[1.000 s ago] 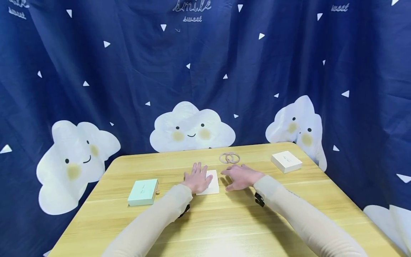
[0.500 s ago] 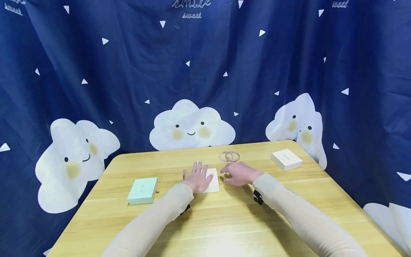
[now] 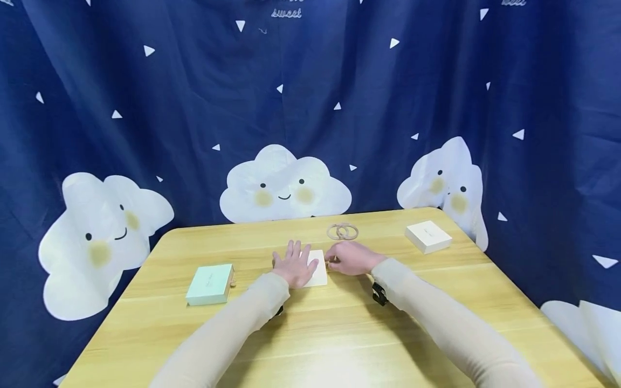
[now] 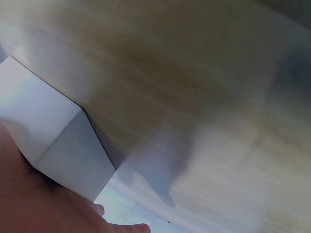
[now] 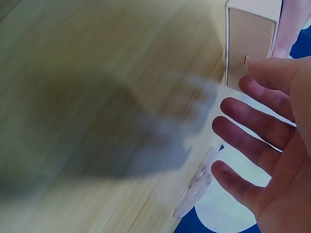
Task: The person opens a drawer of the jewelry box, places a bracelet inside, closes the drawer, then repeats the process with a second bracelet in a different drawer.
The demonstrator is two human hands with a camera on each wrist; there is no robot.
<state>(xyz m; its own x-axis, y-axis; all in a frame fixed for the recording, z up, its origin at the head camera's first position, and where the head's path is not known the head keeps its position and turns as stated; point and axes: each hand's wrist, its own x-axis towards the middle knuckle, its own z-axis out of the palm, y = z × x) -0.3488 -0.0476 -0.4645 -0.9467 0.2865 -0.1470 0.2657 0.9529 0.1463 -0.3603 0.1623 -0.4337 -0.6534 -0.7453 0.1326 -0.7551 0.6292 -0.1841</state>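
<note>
A white drawer-style box (image 3: pixel 317 272) lies between my hands, its pinkish drawer front (image 5: pixel 250 41) facing right. My left hand (image 3: pixel 294 268) rests over the left part of the box, fingers straight and spread; in the left wrist view it lies along the white box (image 4: pixel 53 126). My right hand (image 3: pixel 351 258) is at the box's right end. In the right wrist view, the thumb and index finger of my right hand (image 5: pixel 286 131) pinch at a small pull tab (image 5: pixel 247 60) on the drawer front, largely hidden by the fingertips; the other fingers are bent and apart.
Two overlapping pink bangles (image 3: pixel 342 231) lie behind my right hand, near the back edge. A mint-green box (image 3: pixel 211 284) with a small pink tab is on the left, and another white box (image 3: pixel 428 236) is at the back right of the wooden table (image 3: pixel 310 334). A blue curtain (image 3: pixel 194 81) hangs behind.
My right hand has moved left to the box's end, its thumb and index finger closing together at the tab. The left hand has stayed on the box. The head view has tilted down slightly.
</note>
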